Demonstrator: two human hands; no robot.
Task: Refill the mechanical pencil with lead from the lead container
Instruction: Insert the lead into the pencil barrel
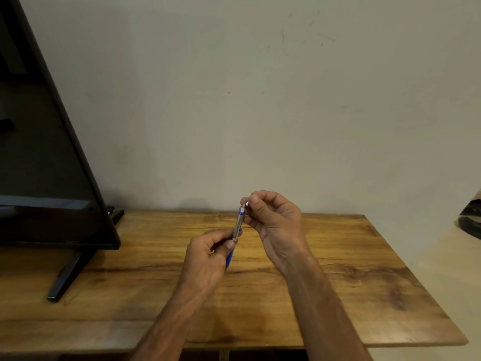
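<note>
A mechanical pencil with a silver barrel and blue grip is held nearly upright above the wooden table. My left hand grips its lower blue part between thumb and fingers. My right hand pinches the top end of the pencil with thumb and forefinger, where a small silver cap shows. The blue tip pokes out below my left hand. No lead container shows anywhere in view; it could be hidden inside a hand.
A black flat screen on a slanted foot stands at the table's left. The pale wall is close behind. A dark object lies off the table at the far right edge.
</note>
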